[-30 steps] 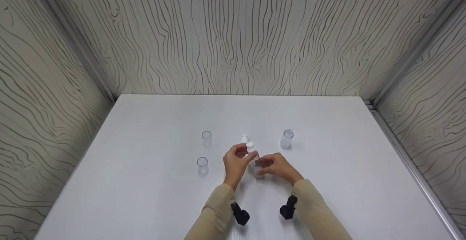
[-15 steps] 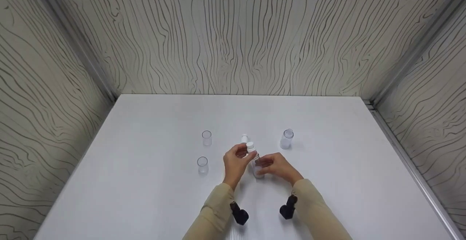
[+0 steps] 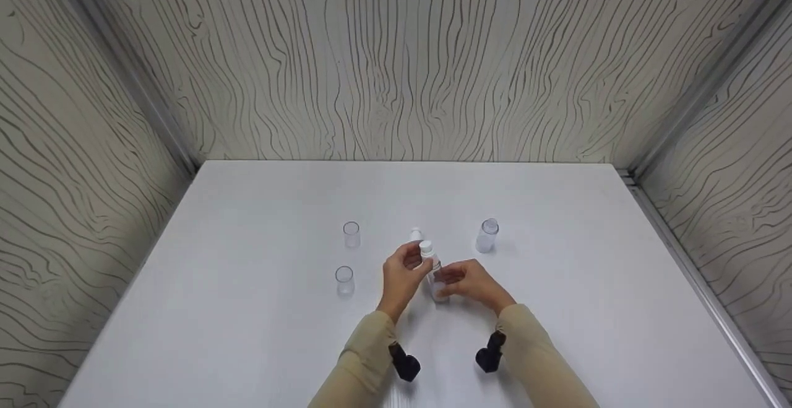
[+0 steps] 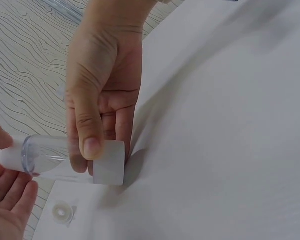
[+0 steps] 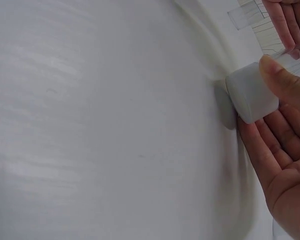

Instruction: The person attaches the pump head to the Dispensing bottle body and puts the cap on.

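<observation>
A clear cylindrical bottle (image 3: 440, 295) with a white base stands tilted between the two hands. My left hand (image 3: 399, 277) pinches the white pump top (image 3: 426, 248) between thumb and fingers. Lower down, my right hand (image 3: 475, 283) grips the bottle's body. In the left wrist view the right hand's thumb lies by the white base (image 4: 110, 164), while the left hand (image 4: 10, 200) is at the white top on the left edge. The right wrist view has the right hand (image 5: 285, 165) around the base, with part of the left hand (image 5: 291, 20) beyond it.
Two clear caps (image 3: 351, 234) (image 3: 344, 281) stand left of the hands on the white table (image 3: 247, 309). Another clear bottle (image 3: 487, 236) stands to the right. A small white part (image 3: 416, 234) sits just behind the left hand. Wood-patterned walls enclose the table.
My left hand shifts slightly, its thumb moving a little left across the white top. The right hand and the bottle stay nearly still.
</observation>
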{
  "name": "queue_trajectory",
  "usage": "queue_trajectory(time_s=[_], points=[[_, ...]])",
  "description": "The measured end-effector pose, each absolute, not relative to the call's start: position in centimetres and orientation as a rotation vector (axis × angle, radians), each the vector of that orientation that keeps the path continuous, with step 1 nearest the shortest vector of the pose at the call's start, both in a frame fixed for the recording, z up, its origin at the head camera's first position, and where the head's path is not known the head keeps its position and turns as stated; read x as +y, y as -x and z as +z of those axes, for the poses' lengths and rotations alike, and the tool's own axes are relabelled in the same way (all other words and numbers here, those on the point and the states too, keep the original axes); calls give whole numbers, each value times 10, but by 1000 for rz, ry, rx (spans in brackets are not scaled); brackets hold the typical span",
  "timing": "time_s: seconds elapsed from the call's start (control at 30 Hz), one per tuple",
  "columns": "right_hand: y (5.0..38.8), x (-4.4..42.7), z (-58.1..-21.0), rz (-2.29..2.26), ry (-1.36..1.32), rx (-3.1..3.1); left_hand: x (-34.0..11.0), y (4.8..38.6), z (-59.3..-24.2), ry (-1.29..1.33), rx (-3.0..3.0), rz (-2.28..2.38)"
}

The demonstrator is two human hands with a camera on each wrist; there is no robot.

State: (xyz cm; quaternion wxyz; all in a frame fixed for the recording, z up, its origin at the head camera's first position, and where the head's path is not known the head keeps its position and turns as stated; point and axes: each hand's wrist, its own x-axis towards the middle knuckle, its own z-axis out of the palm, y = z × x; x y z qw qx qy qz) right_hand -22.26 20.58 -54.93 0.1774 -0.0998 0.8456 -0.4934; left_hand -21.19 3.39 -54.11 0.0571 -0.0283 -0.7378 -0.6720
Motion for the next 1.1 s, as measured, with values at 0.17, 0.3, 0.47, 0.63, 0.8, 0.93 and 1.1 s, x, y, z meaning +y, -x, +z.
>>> queue_trajectory(time_s=[0.17, 0.3, 0.47, 0.63, 0.8, 0.93, 1.1], points=[[223, 207, -551, -1427, 293, 2384, 33, 211, -541, 104, -2245, -2050], [223, 208, -551, -1436, 323, 2389, 32, 211, -541, 120, -2231, -2076], [223, 207, -552, -1413, 337, 2408, 33, 211, -542, 87, -2250, -2041], [224, 208, -552, -1402, 335, 2415, 34, 211, -541, 38, -2269, -2007], [225, 208, -552, -1388, 341, 2421, 35, 210, -540, 18, -2244, -1998], [224, 207, -552, -1398, 320, 2405, 36, 210, -539, 7, -2243, -2002], [223, 207, -550, -1414, 312, 2391, 36, 211, -540, 36, -2252, -2001]])
